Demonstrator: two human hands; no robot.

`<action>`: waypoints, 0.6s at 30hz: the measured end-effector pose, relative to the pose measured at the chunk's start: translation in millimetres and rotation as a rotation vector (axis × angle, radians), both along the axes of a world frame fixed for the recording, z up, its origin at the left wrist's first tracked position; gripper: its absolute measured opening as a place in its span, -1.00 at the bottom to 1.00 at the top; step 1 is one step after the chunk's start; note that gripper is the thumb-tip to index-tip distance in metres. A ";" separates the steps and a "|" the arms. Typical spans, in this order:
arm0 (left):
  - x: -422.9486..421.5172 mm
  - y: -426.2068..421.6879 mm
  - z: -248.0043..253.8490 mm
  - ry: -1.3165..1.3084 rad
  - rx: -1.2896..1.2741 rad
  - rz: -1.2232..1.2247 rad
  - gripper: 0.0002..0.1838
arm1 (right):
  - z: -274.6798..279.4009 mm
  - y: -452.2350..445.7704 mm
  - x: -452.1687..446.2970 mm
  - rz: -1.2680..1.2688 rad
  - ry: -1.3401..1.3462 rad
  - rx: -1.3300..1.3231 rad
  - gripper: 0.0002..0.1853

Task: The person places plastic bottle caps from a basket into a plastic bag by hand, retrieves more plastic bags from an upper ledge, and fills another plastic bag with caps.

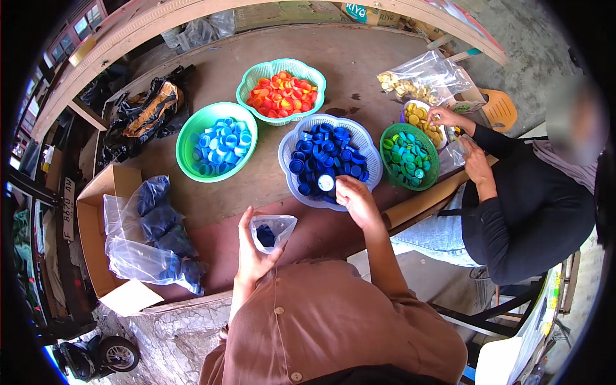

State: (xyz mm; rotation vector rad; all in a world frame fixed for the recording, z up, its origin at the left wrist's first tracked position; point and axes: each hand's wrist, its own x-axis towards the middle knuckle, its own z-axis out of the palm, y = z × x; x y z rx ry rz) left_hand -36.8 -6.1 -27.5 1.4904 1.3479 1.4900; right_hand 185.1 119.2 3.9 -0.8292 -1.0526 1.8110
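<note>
My left hand is closed around a clear plastic bag, its mouth spread apart. Dark blue caps show inside the bag. Over the front edge of a lavender basket, my right hand pinches a bottle cap with a whitish round face. Many dark blue bottle caps fill that basket.
Light blue caps lie in a green basin, orange-red caps in a mint basket, green caps in a green basket. Filled bags lie in a cardboard box. A co-worker handles yellow caps at right.
</note>
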 end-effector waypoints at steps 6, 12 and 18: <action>1.6 0.8 1.7 0.019 0.014 -0.005 0.00 | 31.4 -52.5 -50.4 -0.042 -0.427 0.770 -0.87; -0.3 0.1 -0.5 -0.038 -0.003 -0.013 0.01 | 38.2 -46.4 -63.3 0.105 -0.525 0.796 -0.76; -0.4 1.9 5.9 0.025 0.029 0.013 0.00 | -31.6 33.3 -7.4 -0.369 -1.134 0.718 -0.90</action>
